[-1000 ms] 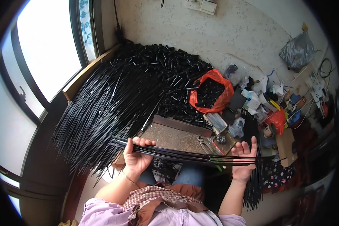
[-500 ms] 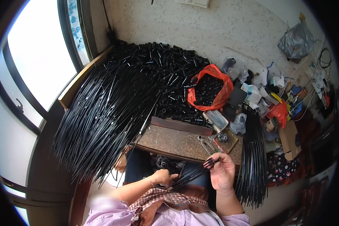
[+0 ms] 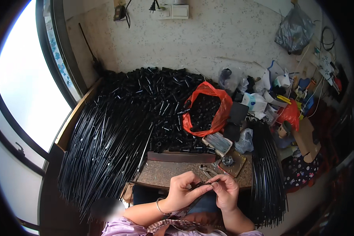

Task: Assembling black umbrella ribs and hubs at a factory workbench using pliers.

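Above my lap and close to the table's front edge, both hands meet with fingertips almost touching. My left hand (image 3: 183, 189) pinches thin black cables (image 3: 201, 183) between thumb and fingers. From the right, my right hand (image 3: 226, 193) is closed on the same cables near their ends. The fingers hide most of the grip, and the strands' lower part hangs down over my lap. Just beyond the hands lies a pair of pliers (image 3: 207, 171) on the speckled tabletop (image 3: 161, 173). A small spiky metallic cluster (image 3: 227, 160) sits on a little board behind it.
Long black cables (image 3: 98, 153) spread over the table's left side; another bundle (image 3: 265, 169) hangs at the right. Short black tubes (image 3: 157, 88) are heaped behind a low strip (image 3: 181, 157). An open red bag (image 3: 225, 106) holds small black parts. Clutter and a cardboard box (image 3: 305, 137) crowd the right.
My left hand has risen from my lap to meet the right hand at the cables. The right hand has lowered slightly. The view has tilted up, showing more wall.
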`<state>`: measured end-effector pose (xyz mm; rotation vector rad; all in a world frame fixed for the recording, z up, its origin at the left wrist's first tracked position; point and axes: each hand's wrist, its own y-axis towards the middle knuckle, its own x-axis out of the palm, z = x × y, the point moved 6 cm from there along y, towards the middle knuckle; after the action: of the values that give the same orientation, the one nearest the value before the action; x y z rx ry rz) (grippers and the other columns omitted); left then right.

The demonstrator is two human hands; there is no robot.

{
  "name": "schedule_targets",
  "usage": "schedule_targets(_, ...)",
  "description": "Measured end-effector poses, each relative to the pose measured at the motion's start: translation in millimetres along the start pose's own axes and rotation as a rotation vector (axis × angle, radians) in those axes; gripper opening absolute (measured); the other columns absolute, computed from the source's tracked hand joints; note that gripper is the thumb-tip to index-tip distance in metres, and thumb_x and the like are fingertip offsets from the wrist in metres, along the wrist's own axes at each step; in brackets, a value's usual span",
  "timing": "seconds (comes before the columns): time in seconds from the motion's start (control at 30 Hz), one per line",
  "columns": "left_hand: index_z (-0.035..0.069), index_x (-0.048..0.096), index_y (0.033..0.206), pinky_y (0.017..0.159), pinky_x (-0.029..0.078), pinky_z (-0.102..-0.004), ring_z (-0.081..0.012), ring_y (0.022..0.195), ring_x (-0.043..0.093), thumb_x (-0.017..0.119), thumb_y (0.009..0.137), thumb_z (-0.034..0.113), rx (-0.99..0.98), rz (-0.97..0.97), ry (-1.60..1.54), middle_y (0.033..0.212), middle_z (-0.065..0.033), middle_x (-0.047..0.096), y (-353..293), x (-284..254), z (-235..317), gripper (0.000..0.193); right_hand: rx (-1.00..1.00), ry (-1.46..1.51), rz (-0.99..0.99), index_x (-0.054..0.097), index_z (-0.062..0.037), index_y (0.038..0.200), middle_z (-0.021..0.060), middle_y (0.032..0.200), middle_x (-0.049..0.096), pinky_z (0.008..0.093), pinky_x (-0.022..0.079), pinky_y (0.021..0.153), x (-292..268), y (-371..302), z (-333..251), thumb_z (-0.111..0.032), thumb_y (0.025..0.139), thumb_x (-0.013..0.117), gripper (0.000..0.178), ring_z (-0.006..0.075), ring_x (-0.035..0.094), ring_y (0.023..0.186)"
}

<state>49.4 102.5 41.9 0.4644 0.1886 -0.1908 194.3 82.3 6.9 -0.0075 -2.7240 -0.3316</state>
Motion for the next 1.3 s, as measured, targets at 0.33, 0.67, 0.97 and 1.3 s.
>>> schedule_targets(0.33,0.002,0.06,0.1,0.072,0.049,-0.0338,-0.0302,0.081,0.06,0.071,0.069,0.024,0.05,-0.031,0.369,0.092,-0.0166,0.061,213,34,-176,0.04,0.058,0.212,0.215,0.058,-0.0031,0.094,0.0056,0.083,0.06,0.0294,0.048,0.068,-51,39,18,-0.013,0.086,0.056,0.013,0.0168,0.059,0.074)
schedule_targets(0.67,0.003,0.062,0.083,0.069,0.051,-0.038,-0.0351,0.076,0.062,0.056,0.074,0.008,-0.064,-0.023,0.912,0.089,-0.019,0.061,242,43,-202,0.013,0.075,0.213,0.364,0.057,-0.0046,0.093,0.0064,0.08,0.059,0.0294,0.045,0.069,-80,31,18,-0.014,0.087,0.054,0.012,0.0176,0.057,0.073)
schedule_targets(0.97,-0.001,0.061,0.099,0.078,0.052,-0.0255,-0.0179,0.085,0.062,0.059,0.079,-0.002,-0.411,-0.329,-1.151,0.105,-0.0137,0.061,104,45,-93,0.02,0.06,0.263,0.23,0.055,-0.0022,0.091,0.0065,0.079,0.058,0.0282,0.046,0.07,-36,20,5,-0.01,0.087,0.053,0.009,0.0156,0.056,0.073)
schedule_targets(1.3,-0.006,0.061,0.086,0.06,0.058,-0.0372,-0.0265,0.077,0.061,0.063,0.075,-0.002,-0.162,-0.389,-1.23,0.099,-0.0191,0.053,-2,-11,-14,0.012,0.009,0.112,-0.055,0.055,0.0005,0.092,0.0105,0.086,0.061,0.0294,0.048,0.07,53,-29,-5,-0.009,0.084,0.059,0.014,0.0171,0.059,0.074)
